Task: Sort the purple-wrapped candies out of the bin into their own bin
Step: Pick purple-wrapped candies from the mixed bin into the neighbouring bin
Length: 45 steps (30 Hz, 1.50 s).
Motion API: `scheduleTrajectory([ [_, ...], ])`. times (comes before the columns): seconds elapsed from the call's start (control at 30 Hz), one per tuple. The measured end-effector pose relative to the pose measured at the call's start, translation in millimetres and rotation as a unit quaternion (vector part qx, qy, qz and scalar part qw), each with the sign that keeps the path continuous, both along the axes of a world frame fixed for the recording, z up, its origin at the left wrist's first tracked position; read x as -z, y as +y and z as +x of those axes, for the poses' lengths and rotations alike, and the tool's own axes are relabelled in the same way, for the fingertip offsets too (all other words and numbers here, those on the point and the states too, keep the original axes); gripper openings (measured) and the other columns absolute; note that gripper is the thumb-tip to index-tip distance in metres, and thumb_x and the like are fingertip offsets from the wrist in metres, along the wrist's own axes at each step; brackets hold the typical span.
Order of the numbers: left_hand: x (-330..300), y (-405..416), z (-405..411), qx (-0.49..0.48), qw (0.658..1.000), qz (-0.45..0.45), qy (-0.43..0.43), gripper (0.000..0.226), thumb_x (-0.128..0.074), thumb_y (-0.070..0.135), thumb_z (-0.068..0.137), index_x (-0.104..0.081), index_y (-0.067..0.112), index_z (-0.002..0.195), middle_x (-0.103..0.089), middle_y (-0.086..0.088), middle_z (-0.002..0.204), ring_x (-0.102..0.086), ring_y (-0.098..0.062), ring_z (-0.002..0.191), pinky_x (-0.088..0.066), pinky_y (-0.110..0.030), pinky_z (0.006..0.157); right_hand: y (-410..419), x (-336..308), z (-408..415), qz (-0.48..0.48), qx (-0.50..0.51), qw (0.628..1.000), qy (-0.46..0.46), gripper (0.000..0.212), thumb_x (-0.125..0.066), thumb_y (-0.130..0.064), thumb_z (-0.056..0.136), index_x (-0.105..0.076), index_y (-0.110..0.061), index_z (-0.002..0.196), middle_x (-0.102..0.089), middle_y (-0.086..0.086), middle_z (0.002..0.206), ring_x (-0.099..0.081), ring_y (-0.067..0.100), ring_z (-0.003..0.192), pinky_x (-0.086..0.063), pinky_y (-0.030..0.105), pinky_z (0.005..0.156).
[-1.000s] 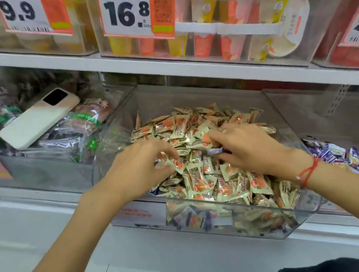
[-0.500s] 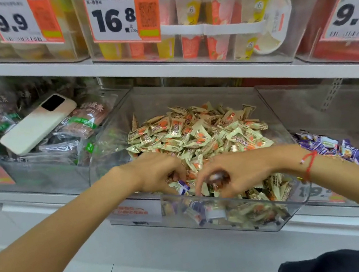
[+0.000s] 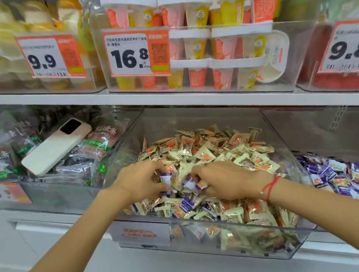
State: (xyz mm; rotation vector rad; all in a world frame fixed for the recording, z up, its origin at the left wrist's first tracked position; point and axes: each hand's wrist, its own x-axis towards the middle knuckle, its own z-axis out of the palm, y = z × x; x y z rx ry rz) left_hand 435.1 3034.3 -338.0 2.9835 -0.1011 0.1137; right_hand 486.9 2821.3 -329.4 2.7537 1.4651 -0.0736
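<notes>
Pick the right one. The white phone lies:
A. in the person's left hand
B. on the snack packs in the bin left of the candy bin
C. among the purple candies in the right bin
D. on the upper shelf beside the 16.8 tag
B: the phone rests on the dark snack packs in the left bin, apart from both hands.

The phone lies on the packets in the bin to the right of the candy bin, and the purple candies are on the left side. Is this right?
Not quite. The head view shows the sides reversed: the phone lies on packets in the bin left of the candy bin, and the purple candies are on the right.
</notes>
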Motion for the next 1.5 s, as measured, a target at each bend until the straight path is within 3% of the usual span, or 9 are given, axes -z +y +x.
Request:
scheduleTrajectory([
  [0.13, -8, 1, -9, -0.012, 0.987, -0.155, -0.036, 0.025, -0.064, 0.052, 0.083, -0.053, 0.038, 0.101, -0.062, 0.013, 0.106, -0.062, -0.007, 0.097, -0.051, -0.036, 0.083, -16, -28, -5, 0.135, 0.045, 0.977, 0.159, 0.025, -0.042, -0.040, 0.099, -0.037, -0.016, 0.102, -0.059, 0.011, 0.097, -0.058, 0.025, 0.088, -0.049, 0.040, 0.075],
  [0.23, -24, -14, -20, 0.001, 0.971, -0.229, -0.066, 0.027, -0.064, 0.048, 0.083, -0.053, 0.036, 0.104, -0.060, 0.013, 0.103, -0.061, -0.001, 0.092, -0.051, -0.034, 0.084, -46, -43, -25, 0.242, 0.062, 0.941, 0.227, 0.019, -0.041, -0.045, 0.097, -0.041, -0.026, 0.095, -0.050, -0.005, 0.088, -0.048, 0.008, 0.074, -0.044, 0.029, 0.069],
  [0.57, -63, -184, -14, 0.231, 0.934, -0.236, -0.139, 0.024, -0.052, 0.037, 0.096, -0.055, 0.033, 0.120, -0.062, 0.014, 0.101, -0.058, 0.002, 0.085, -0.048, -0.033, 0.073, -178, -59, -34, 0.505, 0.237, 0.828, 0.057, 0.007, -0.048, -0.020, 0.098, -0.049, -0.027, 0.097, -0.061, 0.009, 0.073, -0.057, 0.006, 0.055, -0.042, 0.017, 0.050],
  [0.83, -52, -258, 36, 0.225, 0.962, -0.026, -0.151, 0.035, -0.050, 0.025, 0.096, -0.051, 0.025, 0.130, -0.066, -0.001, 0.115, -0.058, -0.026, 0.108, -0.038, -0.035, 0.079, -239, -32, 11, 0.163, 0.382, 0.908, 0.046, 0.043, -0.070, -0.011, 0.084, -0.051, -0.013, 0.123, -0.057, 0.006, 0.120, -0.055, 0.024, 0.114, -0.044, 0.033, 0.089],
  [0.97, -60, -240, 32, 0.233, 0.958, -0.059, -0.157, 0.040, -0.053, 0.024, 0.093, -0.051, 0.028, 0.133, -0.061, 0.004, 0.123, -0.053, -0.020, 0.114, -0.042, -0.035, 0.088, -238, -33, 6, 0.199, 0.304, 0.920, 0.150, 0.065, -0.077, -0.007, 0.077, -0.046, -0.030, 0.129, -0.049, -0.005, 0.132, -0.049, 0.013, 0.120, -0.042, 0.031, 0.102],
  [1.13, -53, -144, -18, 0.152, 0.957, -0.103, -0.226, 0.033, -0.052, 0.034, 0.095, -0.055, 0.031, 0.128, -0.056, 0.017, 0.127, -0.046, -0.004, 0.120, -0.036, -0.029, 0.103, -217, -34, -35, 0.298, 0.191, 0.934, -0.046, 0.041, -0.071, -0.009, 0.084, -0.060, -0.038, 0.111, -0.057, -0.019, 0.119, -0.052, 0.006, 0.114, -0.041, 0.030, 0.100],
  [1.27, -19, -45, -68, -0.038, 0.939, -0.078, -0.332, 0.031, -0.049, 0.033, 0.091, -0.063, 0.023, 0.116, -0.061, 0.007, 0.120, -0.054, -0.018, 0.112, -0.043, -0.038, 0.093, -154, -49, -59, 0.370, 0.048, 0.928, -0.001, 0.019, -0.069, -0.024, 0.086, -0.070, -0.031, 0.104, -0.064, -0.020, 0.106, -0.059, 0.006, 0.108, -0.043, 0.023, 0.093],
  [1.4, -4, -2, -90, -0.203, 0.930, -0.091, -0.292, 0.037, -0.062, 0.022, 0.089, -0.057, 0.016, 0.126, -0.053, -0.002, 0.131, -0.047, -0.029, 0.118, -0.043, -0.047, 0.093, -52, -49, -50, 0.253, -0.066, 0.947, 0.188, 0.019, -0.059, -0.019, 0.094, -0.070, -0.026, 0.108, -0.068, -0.016, 0.105, -0.061, 0.003, 0.102, -0.050, 0.029, 0.087],
  [1.5, 2, 3, -94, -0.227, 0.938, -0.109, -0.239, 0.042, -0.055, 0.028, 0.093, -0.049, 0.018, 0.133, -0.053, 0.000, 0.131, -0.048, -0.026, 0.118, -0.044, -0.042, 0.086, 5, -22, -34, 0.071, -0.175, 0.977, 0.102, 0.027, -0.057, -0.022, 0.095, -0.061, -0.022, 0.123, -0.064, -0.006, 0.121, -0.057, 0.008, 0.109, -0.046, 0.037, 0.094],
])
